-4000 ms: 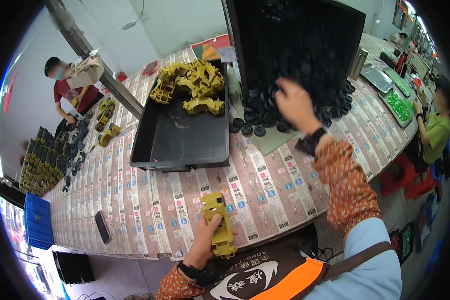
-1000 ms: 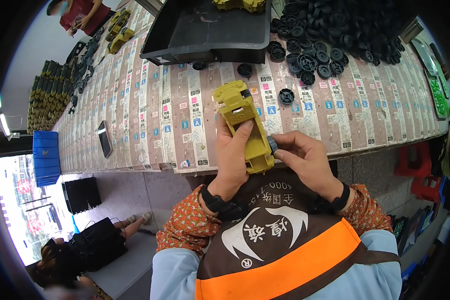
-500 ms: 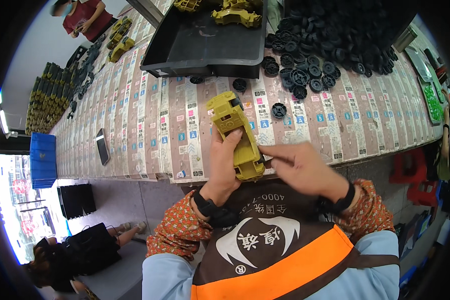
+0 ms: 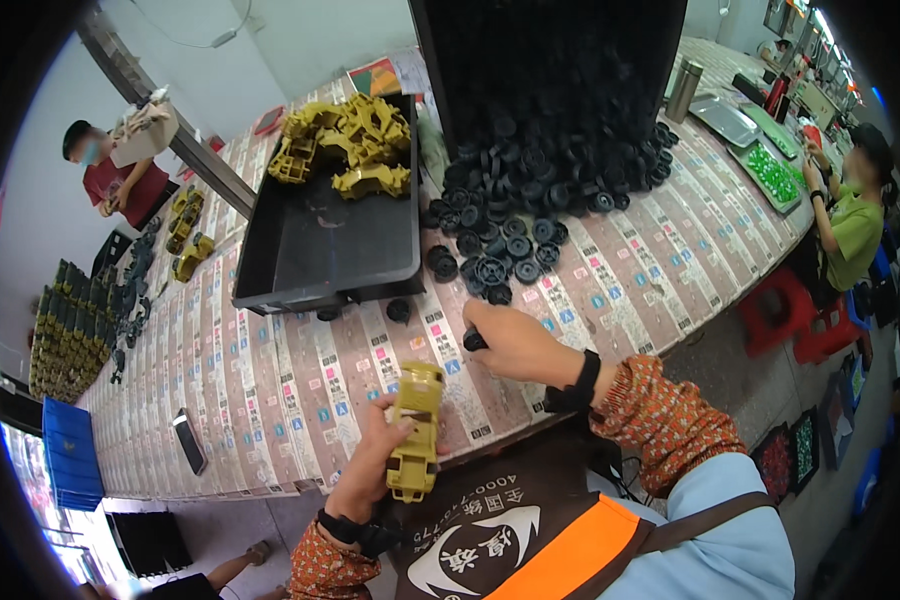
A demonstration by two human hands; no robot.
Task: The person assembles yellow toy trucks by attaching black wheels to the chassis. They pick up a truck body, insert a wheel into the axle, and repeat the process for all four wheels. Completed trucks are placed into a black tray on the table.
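Toy truck [image 4: 415,432]: light, stiff plastic; left hand [image 4: 370,462] is gripping its sides at the table's [image 4: 300,400] near edge. Wheel [image 4: 475,341]: small, hard; right hand [image 4: 520,350] is pinching it.

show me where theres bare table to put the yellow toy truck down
Free: the papered table between the black tray and the phone, left of the yellow toy truck in the left hand. Crowded: the black wheels beyond the right hand.

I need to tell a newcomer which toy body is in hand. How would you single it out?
Start at the black tray on the long table, then come to the near edge. The left hand grips a yellow toy truck body, the only one off the table, apart from the heap in the tray.
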